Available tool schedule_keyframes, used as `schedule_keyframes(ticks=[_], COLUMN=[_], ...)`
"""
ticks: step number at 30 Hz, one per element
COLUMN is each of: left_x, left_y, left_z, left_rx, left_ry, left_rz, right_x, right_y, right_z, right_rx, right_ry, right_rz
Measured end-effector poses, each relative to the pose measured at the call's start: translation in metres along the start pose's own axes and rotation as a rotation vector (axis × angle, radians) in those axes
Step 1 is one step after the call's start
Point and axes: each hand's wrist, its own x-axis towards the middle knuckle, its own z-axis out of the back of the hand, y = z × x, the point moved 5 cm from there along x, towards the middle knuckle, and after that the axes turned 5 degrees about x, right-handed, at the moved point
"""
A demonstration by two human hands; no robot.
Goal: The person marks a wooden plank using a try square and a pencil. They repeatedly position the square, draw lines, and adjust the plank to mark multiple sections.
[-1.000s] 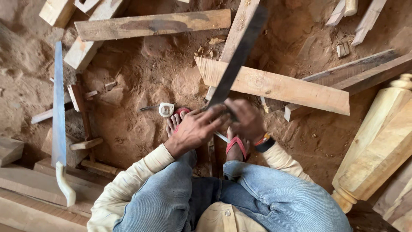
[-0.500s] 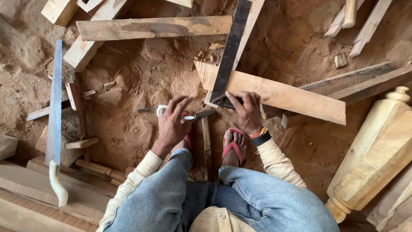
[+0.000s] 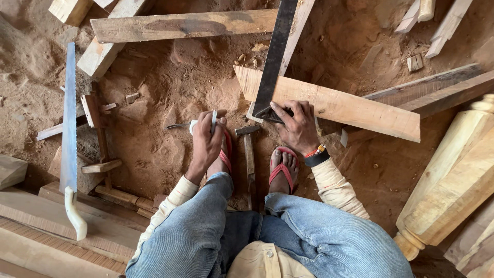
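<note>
Two knees in blue jeans fill the nearest ground, with cream sleeves reaching forward from them. Just beyond, both feet in red sandals (image 3: pixel 280 172) rest on the sandy floor (image 3: pixel 170 98), and a hammer (image 3: pixel 249 154) lies between them, its head pointing away from the person.

The left hand (image 3: pixel 207 139) is closed around a small tool with a white handle (image 3: pixel 201 123); a thin dark metal tip sticks out to the left, low over the sand. What kind of tool it is cannot be told from here. The right hand (image 3: pixel 296 126), with a red band and a dark watch at the wrist, presses with spread fingers on the near end of a dark metal square (image 3: pixel 272 56). It pins that end where it meets the pale wooden plank (image 3: pixel 334 105). The plank lies flat on the floor, slanting away to the right, and the long blade of the square runs across its near end and on up toward the far side.

Off to the left, a hand saw (image 3: pixel 69 134) with a pale handle lies along the floor beside short offcuts. To the right stands a pale carved wooden post (image 3: pixel 453 180). Farther back, a long rough board (image 3: pixel 180 25) lies crosswise in the sand.
</note>
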Motion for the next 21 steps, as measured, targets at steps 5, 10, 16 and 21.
schedule_keyframes(ticks=[5,10,16,21], left_x=[0.007,0.013,0.011,0.006], left_y=[0.001,-0.013,-0.014,-0.006], left_z=[-0.001,0.009,0.008,0.004], left_rx=[-0.169,-0.172,-0.16,-0.109], left_ry=[0.071,-0.048,-0.052,-0.064], left_rz=[0.216,0.042,0.043,0.046], right_x=[-0.002,-0.001,0.0,0.002], right_y=[0.001,0.0,0.002,0.008], right_z=[0.0,-0.002,-0.002,0.004], right_rx=[-0.015,-0.031,-0.023,-0.005], right_ry=[-0.023,-0.028,-0.024,-0.019], right_rz=[0.038,0.051,0.028,0.02])
